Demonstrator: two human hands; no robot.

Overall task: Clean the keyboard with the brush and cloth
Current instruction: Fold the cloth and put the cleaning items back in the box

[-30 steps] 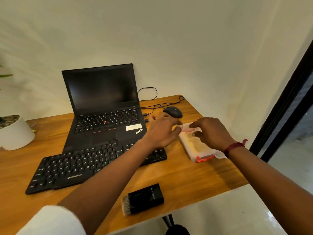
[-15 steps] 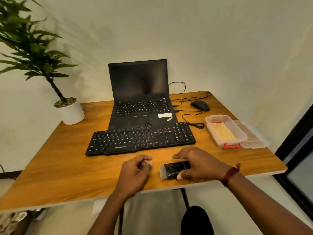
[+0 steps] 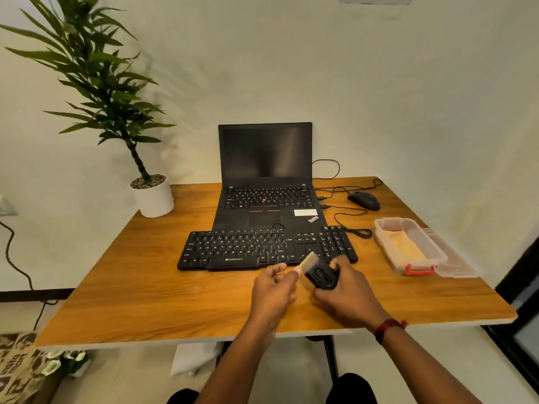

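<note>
A black external keyboard lies on the wooden table in front of an open laptop. Just in front of the keyboard's right end, my right hand grips the black body of the brush and holds it tilted above the table, its pale bristles pointing up and left. My left hand is beside it with curled fingers, thumb and forefinger pinching the lower corner of the bristle end. A yellow cloth lies inside a clear plastic box at the right.
The box's clear lid lies beside it near the table's right edge. A black mouse and its cables sit at the back right. A potted plant stands at the back left corner. A dark door frame is at the far right.
My hands left the plastic box and came to the brush at the table's front edge. The right hand has lifted the brush off the table toward the keyboard, and the left hand now meets its bristles.
</note>
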